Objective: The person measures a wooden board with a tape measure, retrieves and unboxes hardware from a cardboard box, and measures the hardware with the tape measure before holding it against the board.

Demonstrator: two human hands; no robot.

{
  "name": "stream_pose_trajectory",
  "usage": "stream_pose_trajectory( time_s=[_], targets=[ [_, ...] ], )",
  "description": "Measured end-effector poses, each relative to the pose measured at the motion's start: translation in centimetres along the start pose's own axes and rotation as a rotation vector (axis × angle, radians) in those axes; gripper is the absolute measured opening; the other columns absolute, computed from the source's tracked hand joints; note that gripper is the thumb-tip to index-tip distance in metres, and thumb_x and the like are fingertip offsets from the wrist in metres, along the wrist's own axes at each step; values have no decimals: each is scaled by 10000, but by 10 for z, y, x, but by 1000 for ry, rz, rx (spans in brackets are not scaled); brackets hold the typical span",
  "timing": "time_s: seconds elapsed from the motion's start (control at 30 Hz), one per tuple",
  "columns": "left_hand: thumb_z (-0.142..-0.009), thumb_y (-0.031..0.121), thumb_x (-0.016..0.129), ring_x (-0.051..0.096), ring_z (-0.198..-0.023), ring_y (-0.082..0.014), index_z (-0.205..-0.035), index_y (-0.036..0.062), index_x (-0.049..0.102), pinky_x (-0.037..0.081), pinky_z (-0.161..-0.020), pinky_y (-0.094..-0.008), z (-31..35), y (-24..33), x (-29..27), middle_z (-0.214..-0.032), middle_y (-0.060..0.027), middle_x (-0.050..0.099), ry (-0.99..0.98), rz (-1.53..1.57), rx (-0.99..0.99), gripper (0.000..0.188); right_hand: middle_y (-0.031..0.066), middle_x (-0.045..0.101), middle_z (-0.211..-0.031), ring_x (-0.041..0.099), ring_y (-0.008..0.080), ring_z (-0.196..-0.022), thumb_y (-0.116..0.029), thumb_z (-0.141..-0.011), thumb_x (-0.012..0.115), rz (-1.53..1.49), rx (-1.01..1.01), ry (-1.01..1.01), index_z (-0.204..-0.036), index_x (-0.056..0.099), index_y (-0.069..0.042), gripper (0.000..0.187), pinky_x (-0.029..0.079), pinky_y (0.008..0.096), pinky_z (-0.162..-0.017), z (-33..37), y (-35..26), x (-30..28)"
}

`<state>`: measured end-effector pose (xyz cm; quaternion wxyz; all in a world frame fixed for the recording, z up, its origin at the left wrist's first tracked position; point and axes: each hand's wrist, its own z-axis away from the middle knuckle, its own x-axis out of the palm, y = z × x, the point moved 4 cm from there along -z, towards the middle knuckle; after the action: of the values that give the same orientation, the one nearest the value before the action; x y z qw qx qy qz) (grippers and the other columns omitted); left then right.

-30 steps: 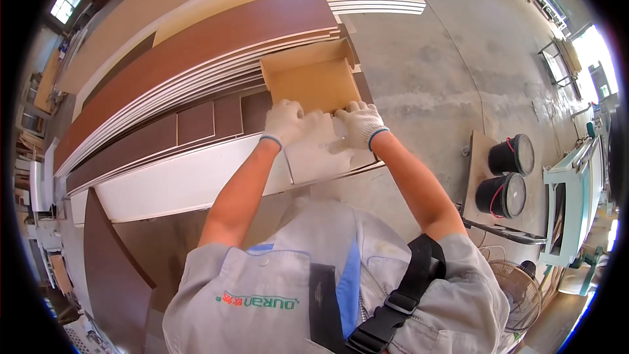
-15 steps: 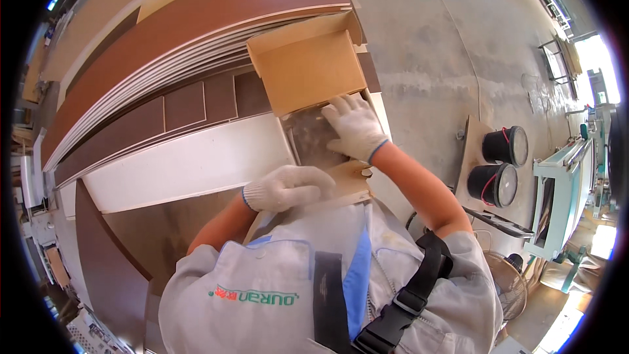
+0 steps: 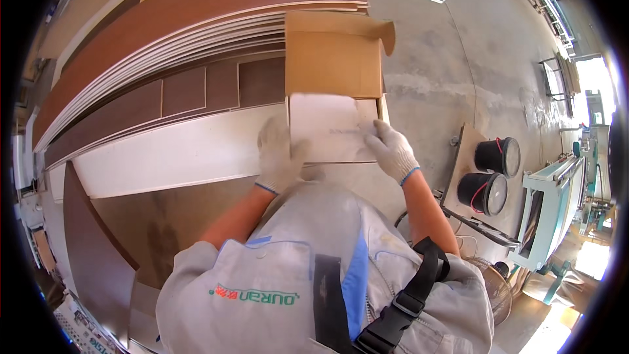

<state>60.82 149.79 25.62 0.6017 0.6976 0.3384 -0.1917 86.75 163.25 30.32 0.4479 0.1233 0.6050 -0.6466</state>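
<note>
Head view: left hand (image 3: 278,151), right hand (image 3: 393,151) at open cardboard box (image 3: 334,62).

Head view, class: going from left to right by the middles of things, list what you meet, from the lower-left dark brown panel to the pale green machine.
Dark brown panel → left hand → open cardboard box → right hand → black buckets → pale green machine.

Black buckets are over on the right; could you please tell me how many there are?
2. The far bucket and the near bucket are side by side on the board. Clutter at the right rim might hide more.
</note>
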Motion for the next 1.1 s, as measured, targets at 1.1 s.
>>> stream_pose_trajectory(
  time_s=[1.1],
  targets=[
    [-1052, 477, 495, 526, -1371, -452, -1314, 8, 706, 427, -1146, -531, -37, -7, 5, -1519, -268, 508, -370, -197, -385, 577, 257, 759, -1132, 719, 406, -1091, -580, -801, 827, 98, 283, -108, -1226, 701, 50, 770, 568, 457, -953, -19, -16, 47]
  ],
)
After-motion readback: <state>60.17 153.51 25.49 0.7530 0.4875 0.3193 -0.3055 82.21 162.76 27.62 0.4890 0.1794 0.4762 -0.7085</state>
